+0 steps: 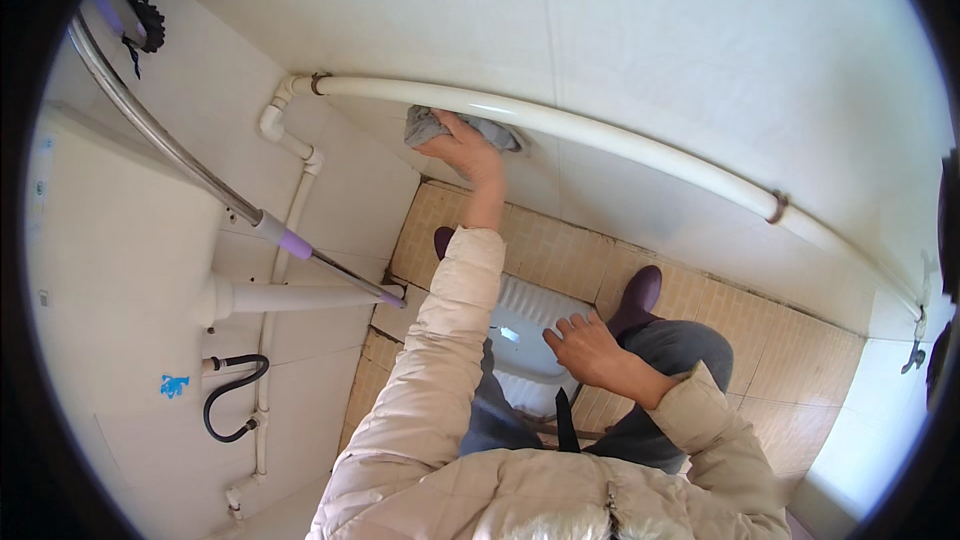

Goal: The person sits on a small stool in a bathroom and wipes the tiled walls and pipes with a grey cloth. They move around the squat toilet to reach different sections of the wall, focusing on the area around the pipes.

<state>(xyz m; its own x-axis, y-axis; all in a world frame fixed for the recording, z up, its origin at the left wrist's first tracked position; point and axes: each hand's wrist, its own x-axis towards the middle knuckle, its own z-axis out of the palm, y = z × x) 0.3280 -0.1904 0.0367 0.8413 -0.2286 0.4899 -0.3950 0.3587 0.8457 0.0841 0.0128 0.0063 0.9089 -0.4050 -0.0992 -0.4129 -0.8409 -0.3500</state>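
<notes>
My left hand (466,148) presses a crumpled grey cloth (487,132) against the white tiled wall (660,187), just below a long cream pipe (555,117). Part of the cloth is hidden under the fingers. My right hand (589,349) is empty, its fingers apart and slightly curled, above the right side of a white squat toilet pan (529,322). The pan lies in the floor between my legs.
A steel pole with purple joints (296,244) slants in front of the cistern (127,270) at the left. A thick white pipe (300,298) and a black hose (210,405) are beside it. A brush head (139,7) is at the upper left, a tap (913,356) at the far right.
</notes>
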